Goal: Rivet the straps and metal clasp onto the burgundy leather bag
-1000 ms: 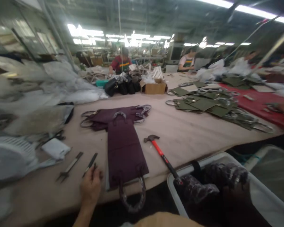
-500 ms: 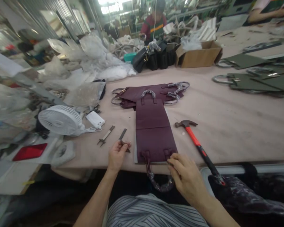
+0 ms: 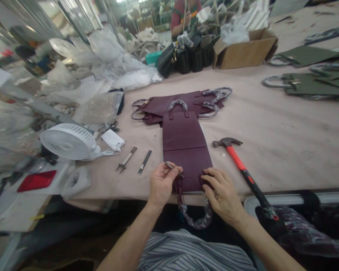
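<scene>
A flat maroon leather bag panel (image 3: 186, 146) lies on the table in front of me, its plastic-wrapped handle (image 3: 194, 220) hanging over the near edge. My left hand (image 3: 162, 184) pinches a small thin metal tool (image 3: 173, 169) over the panel's near left corner. Resting on the panel's near right corner, by the handle tab, my right hand (image 3: 222, 194) has its fingers curled and pressing on the leather. More maroon panels (image 3: 180, 103) with wrapped handles are stacked beyond.
A red-handled hammer (image 3: 240, 165) lies right of the panel. Two thin metal tools (image 3: 135, 160) lie to its left, near a white fan (image 3: 69, 141) and a small white box (image 3: 113, 140). Plastic bags, a cardboard box (image 3: 245, 51), green panels (image 3: 307, 84) and a seated person (image 3: 185, 15) are farther back.
My left hand has lifted the small metal tool from the table and moved right onto the panel's corner. My right hand has shifted slightly onto the leather. The view has tilted down.
</scene>
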The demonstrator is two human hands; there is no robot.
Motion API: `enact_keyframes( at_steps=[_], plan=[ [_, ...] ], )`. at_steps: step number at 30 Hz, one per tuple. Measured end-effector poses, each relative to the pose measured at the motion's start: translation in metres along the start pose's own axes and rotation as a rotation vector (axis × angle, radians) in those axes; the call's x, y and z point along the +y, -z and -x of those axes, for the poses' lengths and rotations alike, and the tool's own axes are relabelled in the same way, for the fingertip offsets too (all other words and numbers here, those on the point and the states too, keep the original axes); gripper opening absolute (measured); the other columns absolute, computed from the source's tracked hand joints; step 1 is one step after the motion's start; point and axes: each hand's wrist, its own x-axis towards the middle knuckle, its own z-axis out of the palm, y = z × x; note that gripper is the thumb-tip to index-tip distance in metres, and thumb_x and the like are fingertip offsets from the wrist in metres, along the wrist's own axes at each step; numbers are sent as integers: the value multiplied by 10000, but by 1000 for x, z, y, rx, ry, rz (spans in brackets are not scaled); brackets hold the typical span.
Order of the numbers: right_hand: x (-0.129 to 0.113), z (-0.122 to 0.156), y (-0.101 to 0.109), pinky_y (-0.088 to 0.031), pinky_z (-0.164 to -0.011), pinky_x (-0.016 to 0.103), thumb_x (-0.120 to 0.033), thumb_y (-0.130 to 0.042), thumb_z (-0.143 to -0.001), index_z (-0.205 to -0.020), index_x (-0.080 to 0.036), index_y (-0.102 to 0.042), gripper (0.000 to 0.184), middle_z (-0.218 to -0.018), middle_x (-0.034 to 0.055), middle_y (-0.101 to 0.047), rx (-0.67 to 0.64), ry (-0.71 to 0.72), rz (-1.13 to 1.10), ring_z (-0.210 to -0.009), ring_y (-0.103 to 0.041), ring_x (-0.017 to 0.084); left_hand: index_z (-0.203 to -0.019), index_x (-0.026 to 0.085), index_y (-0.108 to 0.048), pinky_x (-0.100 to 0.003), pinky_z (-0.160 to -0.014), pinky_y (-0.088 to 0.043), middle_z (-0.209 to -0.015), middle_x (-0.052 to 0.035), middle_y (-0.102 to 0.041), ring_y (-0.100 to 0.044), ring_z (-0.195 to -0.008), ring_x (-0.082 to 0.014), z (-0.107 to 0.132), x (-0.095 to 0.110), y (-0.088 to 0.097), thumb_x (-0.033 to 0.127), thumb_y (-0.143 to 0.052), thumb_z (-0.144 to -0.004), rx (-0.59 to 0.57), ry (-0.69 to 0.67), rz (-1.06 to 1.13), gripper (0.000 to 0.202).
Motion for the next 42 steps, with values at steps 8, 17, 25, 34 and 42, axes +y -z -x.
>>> enact_keyframes(
  at_steps=[8, 17, 25, 34, 42],
  plan=[
    [0, 5, -5, -460, -1070, 496, -204, -513, -1006, -1213, -179, -587, 220, -1312, 112, -560, 12, -20, -34, -1278, -471, 264, -873, 152, -668, -274, -807, -586, -876, -52, -771, -731, -834, -160, 0, -7, -10, 255, -633, -895, -151, -45, -208, 111],
    [2, 7, -7, -471, -1057, 499, -220, -493, -1013, -1217, -185, -586, 227, -1321, 109, -567, 31, -17, -36, -1275, -481, 271, -908, 174, -683, -267, -826, -567, -902, -34, -773, -728, -869, -152, 6, -14, -7, 203, -603, -918, -164, -156, -347, 86],
    [2, 8, -8, -470, -1063, 507, -214, -492, -1013, -1224, -183, -586, 233, -1323, 111, -565, 40, -21, -49, -1284, -475, 272, -916, 169, -680, -285, -822, -574, -913, -49, -774, -731, -862, -165, 7, -16, -6, 229, -606, -933, -170, -152, -329, 97],
    [3, 8, -8, -491, -1049, 523, -236, -486, -1015, -1223, -186, -598, 241, -1324, 116, -575, 35, -25, -33, -1283, -488, 281, -904, 171, -676, -275, -820, -571, -896, -38, -772, -731, -851, -155, 6, -13, -8, 231, -594, -934, -179, -169, -361, 107],
    [4, 4, 7, -501, -1035, 482, -309, -476, -1026, -1201, -197, -624, 256, -1298, 110, -612, 11, -40, -28, -1231, -553, 264, -882, 183, -696, -246, -755, -565, -877, -39, -781, -729, -812, -152, 5, -7, -9, 193, -579, -920, -277, -343, -514, 123]
  ],
)
